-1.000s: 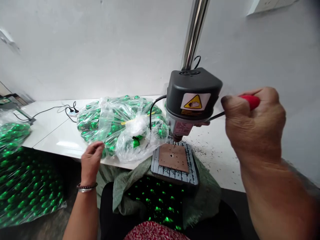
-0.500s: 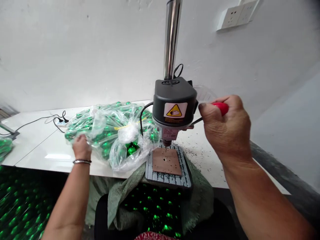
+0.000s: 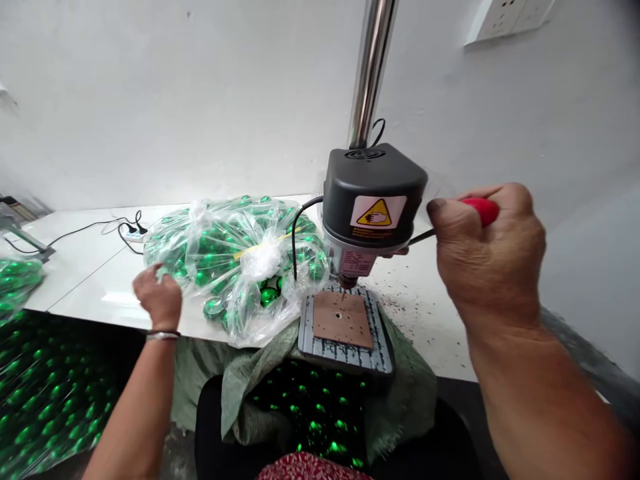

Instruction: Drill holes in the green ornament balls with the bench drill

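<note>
My right hand (image 3: 493, 257) is closed round the red knob (image 3: 481, 211) of the feed lever on a bench drill press (image 3: 375, 193). Below the chuck, the drill bit hangs above a brown square board (image 3: 343, 320) with a small hole. That board lies on the slotted metal base (image 3: 345, 355). My left hand (image 3: 159, 293) is closed, fingers curled, by the left side of a clear plastic bag (image 3: 260, 257) of shiny green balls. A pale bit shows at its fingertips, but I cannot make out what it is.
Dark shavings (image 3: 405, 303) litter the white table (image 3: 115, 280) right of the drill. A power strip (image 3: 134, 235) with cords lies left of the bag. Green cloth (image 3: 413, 380) hangs below the base; more green balls (image 3: 50, 400) are at lower left and in the lap area.
My left hand has come away from the bag's lower left edge, with its fingers curled. The right hand stays on the lever knob. The whole view has shifted, moving the drill rightward in the picture.
</note>
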A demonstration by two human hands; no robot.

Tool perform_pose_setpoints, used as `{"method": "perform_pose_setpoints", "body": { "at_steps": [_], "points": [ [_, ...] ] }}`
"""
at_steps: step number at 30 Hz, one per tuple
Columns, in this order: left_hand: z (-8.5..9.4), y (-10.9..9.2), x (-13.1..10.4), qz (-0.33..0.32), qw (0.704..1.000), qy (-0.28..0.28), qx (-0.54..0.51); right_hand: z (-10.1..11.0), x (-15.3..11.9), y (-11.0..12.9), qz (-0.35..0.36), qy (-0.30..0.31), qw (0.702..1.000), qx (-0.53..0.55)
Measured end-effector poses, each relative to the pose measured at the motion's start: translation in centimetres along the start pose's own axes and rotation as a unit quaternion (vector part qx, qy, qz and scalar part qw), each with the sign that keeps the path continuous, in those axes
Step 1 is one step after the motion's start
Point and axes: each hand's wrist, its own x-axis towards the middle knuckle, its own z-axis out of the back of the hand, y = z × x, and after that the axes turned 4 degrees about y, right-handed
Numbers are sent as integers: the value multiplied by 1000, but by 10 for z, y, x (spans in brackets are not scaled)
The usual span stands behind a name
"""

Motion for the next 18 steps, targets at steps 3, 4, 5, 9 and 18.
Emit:
{"method": "perform_pose_setpoints", "body": {
  "at_steps": [3, 4, 5, 9, 18],
  "points": [
    [-9, -59, -44, -212, 955, 197, -61, 0, 0, -1, 13, -9, 1000, -3],
    [-15, -77, -56, -264, 914, 300, -68, 0, 0, -1, 13, -9, 1000, -6],
    [-22, -94, -66, -286, 881, 373, -51, 0, 0, 0, 9, -9, 1000, -8],
    [-48, -123, -79, -227, 839, 483, 111, 2, 1, 3, -24, 9, 1000, -19],
    [-62, -100, -75, -56, 778, 600, -179, 2, -1, 1, -21, 6, 1000, 12]
  ]
}}
